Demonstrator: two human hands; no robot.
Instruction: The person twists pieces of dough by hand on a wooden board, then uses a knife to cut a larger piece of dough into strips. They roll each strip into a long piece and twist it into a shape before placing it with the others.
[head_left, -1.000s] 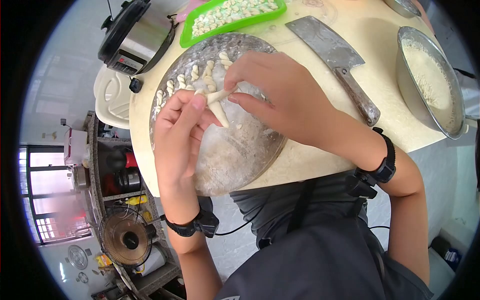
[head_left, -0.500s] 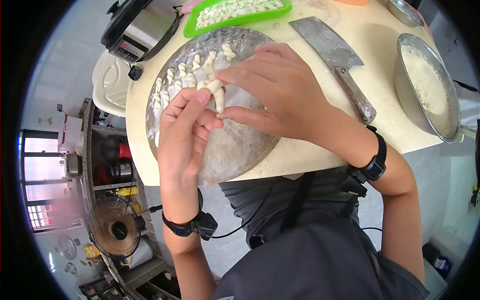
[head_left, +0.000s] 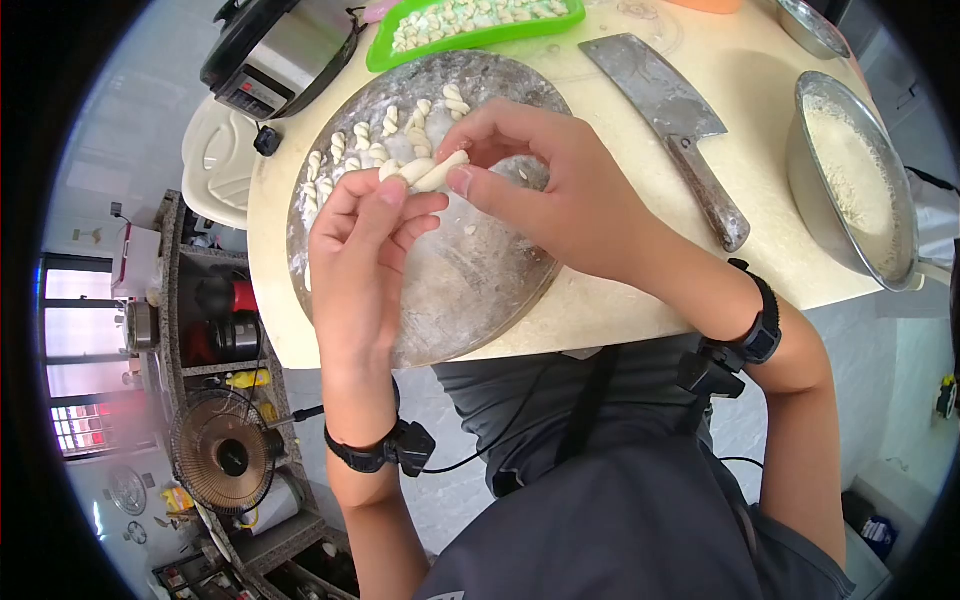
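Observation:
Both hands hold one pale twisted dough strip (head_left: 428,172) above a round floured board (head_left: 480,280). My left hand (head_left: 365,260) pinches the strip's left end between thumb and forefinger. My right hand (head_left: 545,190) grips its right end, fingers curled over it. Several small twisted dough pieces (head_left: 375,140) lie in rows on the board's far left part, just beyond the hands.
A green tray (head_left: 470,25) of shaped dough pieces sits at the table's far edge. A cleaver (head_left: 670,120) lies right of the board. A metal bowl of flour (head_left: 850,170) stands at the right. A rice cooker (head_left: 275,50) is far left; a fan (head_left: 225,455) stands below.
The dough strip hung down in loose strands a second ago; now it is twisted short and held nearly level between both hands, closer to the rows of pieces.

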